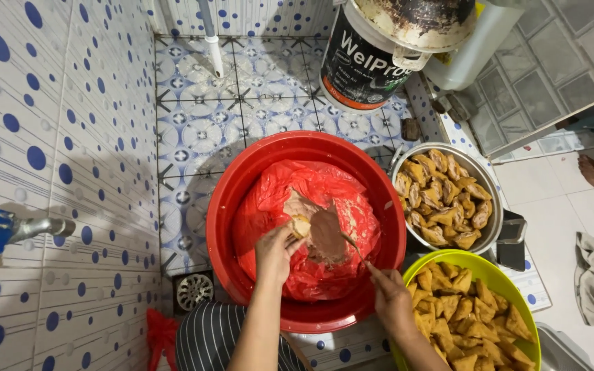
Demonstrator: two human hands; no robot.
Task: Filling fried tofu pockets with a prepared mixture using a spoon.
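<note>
Filling step: left hand (278, 251) gripped a tofu puff (301, 225) (probably slit); right hand (388, 292) pinched a spoon (352, 246), needing paste (326, 237) next

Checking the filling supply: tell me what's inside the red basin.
The red basin holds a red plastic bag of brownish paste. The bag covers the basin's bottom, hiding anything beneath.

Left hand (278, 251) grips a tan tofu puff (301, 225) over the round red plastic basin (242, 185); right hand (390, 297), at four o'clock, holds a thin spoon (352, 245) in brown paste (326, 237).
</note>
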